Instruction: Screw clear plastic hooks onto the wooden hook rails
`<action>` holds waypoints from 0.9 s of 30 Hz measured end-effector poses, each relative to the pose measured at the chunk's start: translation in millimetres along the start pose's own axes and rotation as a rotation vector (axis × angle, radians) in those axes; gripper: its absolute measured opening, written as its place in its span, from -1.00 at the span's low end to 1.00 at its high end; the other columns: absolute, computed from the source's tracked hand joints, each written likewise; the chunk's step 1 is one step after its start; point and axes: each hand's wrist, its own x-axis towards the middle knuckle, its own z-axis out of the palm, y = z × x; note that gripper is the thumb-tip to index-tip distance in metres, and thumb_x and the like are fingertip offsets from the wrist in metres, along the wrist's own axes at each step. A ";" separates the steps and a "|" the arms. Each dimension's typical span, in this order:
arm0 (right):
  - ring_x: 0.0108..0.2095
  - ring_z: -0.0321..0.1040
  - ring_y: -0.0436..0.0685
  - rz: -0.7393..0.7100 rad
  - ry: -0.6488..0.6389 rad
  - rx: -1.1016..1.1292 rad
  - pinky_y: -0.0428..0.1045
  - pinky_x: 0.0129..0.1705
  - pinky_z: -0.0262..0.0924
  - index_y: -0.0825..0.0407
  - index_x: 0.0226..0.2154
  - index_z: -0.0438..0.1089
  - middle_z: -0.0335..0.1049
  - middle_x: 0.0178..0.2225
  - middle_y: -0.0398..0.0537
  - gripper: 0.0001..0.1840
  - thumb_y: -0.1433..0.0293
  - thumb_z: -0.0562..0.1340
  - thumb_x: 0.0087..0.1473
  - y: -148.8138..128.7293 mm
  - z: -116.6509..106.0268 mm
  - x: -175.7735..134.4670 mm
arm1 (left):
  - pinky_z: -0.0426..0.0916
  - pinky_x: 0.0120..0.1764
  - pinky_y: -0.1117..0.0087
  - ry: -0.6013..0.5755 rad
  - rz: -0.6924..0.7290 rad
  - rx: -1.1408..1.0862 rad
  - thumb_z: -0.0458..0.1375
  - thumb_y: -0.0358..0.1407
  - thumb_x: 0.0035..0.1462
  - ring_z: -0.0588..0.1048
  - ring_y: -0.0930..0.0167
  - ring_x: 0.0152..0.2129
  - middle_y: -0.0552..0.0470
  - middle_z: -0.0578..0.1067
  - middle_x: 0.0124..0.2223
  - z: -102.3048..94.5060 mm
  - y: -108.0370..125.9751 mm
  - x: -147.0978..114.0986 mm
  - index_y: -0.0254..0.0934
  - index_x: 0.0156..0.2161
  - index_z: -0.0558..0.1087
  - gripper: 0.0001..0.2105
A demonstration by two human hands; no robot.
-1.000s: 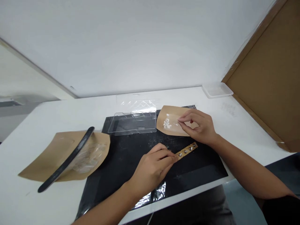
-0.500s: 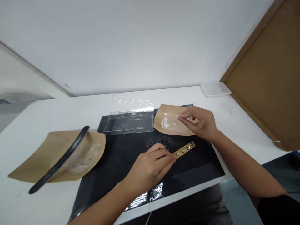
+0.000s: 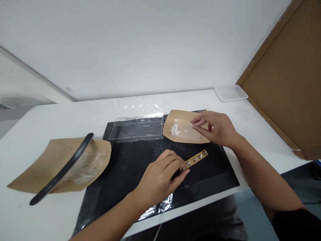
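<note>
My left hand grips the lower left end of a narrow tan strip between thumb and fingers. Set in a row along the strip are several round dark spots, some with small whitish or shiny bits on them. My right hand hovers over the right side of a brown paper tray, thumb and index finger brought together in a pinch. Anything between those fingertips is too small to make out. A little heap of white flakes lies in the tray, with a few loose ones near it.
Under the hands is a black mat on the white table. A clear plastic frame lies at its back. On the left, a curved black file rests across another brown tray. At the back right are a clear container and cardboard.
The left thumb and fingers have parted slightly, showing more of the strip's lower end. My right hand stays over the tray, its pinch slightly looser. The whole view has shifted a little.
</note>
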 end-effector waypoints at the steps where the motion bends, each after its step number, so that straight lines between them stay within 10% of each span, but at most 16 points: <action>1: -0.20 0.61 0.08 -0.001 -0.008 0.007 -0.05 -0.34 0.40 -0.03 -0.28 0.44 0.67 -0.15 -0.08 -0.89 0.35 0.33 0.33 0.1 -0.5 -0.3 | 0.57 -0.13 0.23 0.003 -0.007 0.001 0.31 -0.42 0.30 0.55 0.30 -0.22 -0.05 0.63 -0.20 0.6 0.2 0.6 -0.28 -0.13 0.51 -0.92; 27: -0.22 0.58 0.05 -0.105 -0.339 0.109 -0.02 -0.16 0.43 -0.04 -0.31 0.52 0.65 -0.13 -0.14 -0.87 0.33 0.43 0.27 -15.2 -0.2 0.2 | 0.46 -0.18 0.23 0.027 -0.074 0.030 0.22 -0.46 0.35 0.45 0.26 -0.23 -0.02 0.59 -0.29 13.7 7.6 8.8 -0.26 -0.18 0.49 -0.94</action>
